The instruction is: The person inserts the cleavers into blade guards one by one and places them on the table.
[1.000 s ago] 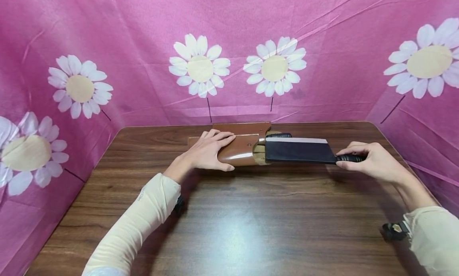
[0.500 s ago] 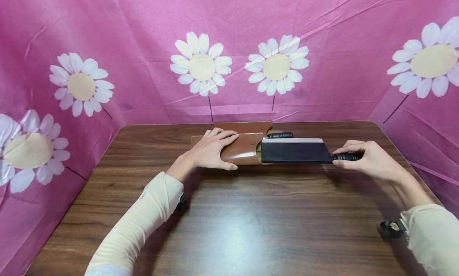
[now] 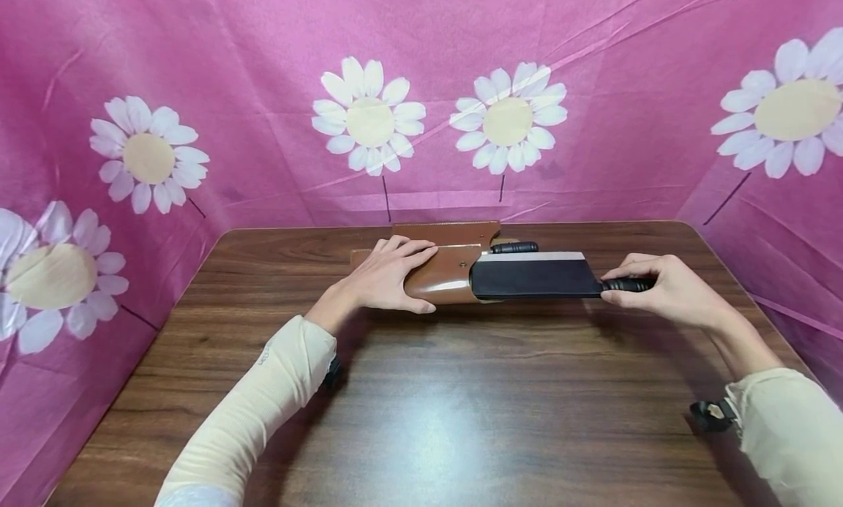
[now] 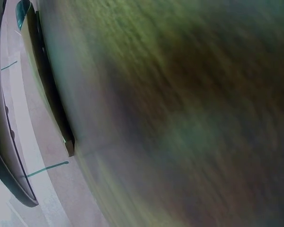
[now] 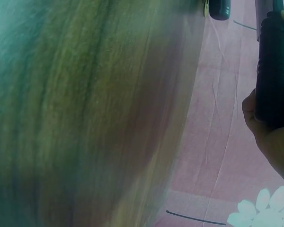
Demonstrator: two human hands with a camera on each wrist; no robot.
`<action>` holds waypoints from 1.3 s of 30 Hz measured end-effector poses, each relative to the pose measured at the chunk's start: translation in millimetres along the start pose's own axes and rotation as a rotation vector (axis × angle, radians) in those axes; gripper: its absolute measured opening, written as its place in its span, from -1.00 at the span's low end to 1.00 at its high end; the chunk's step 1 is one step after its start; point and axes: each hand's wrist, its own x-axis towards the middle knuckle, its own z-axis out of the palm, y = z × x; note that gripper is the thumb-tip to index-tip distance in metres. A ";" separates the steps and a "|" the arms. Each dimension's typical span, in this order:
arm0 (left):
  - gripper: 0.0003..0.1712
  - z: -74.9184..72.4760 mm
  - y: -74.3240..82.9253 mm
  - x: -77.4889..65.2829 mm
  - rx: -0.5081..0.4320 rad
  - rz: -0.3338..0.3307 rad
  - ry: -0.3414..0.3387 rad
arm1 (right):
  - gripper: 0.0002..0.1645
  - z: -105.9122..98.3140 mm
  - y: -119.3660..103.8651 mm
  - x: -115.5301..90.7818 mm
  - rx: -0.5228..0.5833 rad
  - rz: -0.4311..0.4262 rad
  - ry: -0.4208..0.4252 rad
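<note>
My right hand (image 3: 668, 287) pinches the black ribbed handle (image 5: 273, 75) of a cleaver (image 3: 530, 276) with a dark blade and a bright edge facing away from me. The blade's left end sits at the mouth of a glossy brown leather sheath (image 3: 443, 279), slightly inside it. My left hand (image 3: 382, 276) rests on top of that sheath, fingers spread and fairly straight, thumb along its near side. Just behind lies a second brown sheath (image 3: 454, 233), with another black handle (image 3: 516, 247) sticking out at its right.
The wooden table (image 3: 421, 404) spreads out in front of the sheaths. A pink cloth (image 3: 435, 24) printed with large daisies hangs round its back and sides. Most of both wrist views is blurred tabletop.
The cleaver and my right hand have moved left, and the blade's end has gone from beside the sheath's opening to slightly inside it. My left hand has stayed on the sheath.
</note>
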 end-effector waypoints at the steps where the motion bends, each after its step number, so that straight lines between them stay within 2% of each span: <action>1: 0.27 -0.2 0.1 -0.1 -0.001 -0.001 -0.002 | -0.64 -0.1 -0.5 0.2 -0.002 0.001 0.002; 18: 0.28 0.7 5.1 1.2 -0.015 0.005 0.005 | -0.62 9.4 -12.1 7.3 -0.029 -0.070 0.035; 39: 0.28 -0.3 7.1 3.9 -0.002 0.007 0.001 | -0.67 24.8 -25.2 17.3 -0.043 -0.105 0.037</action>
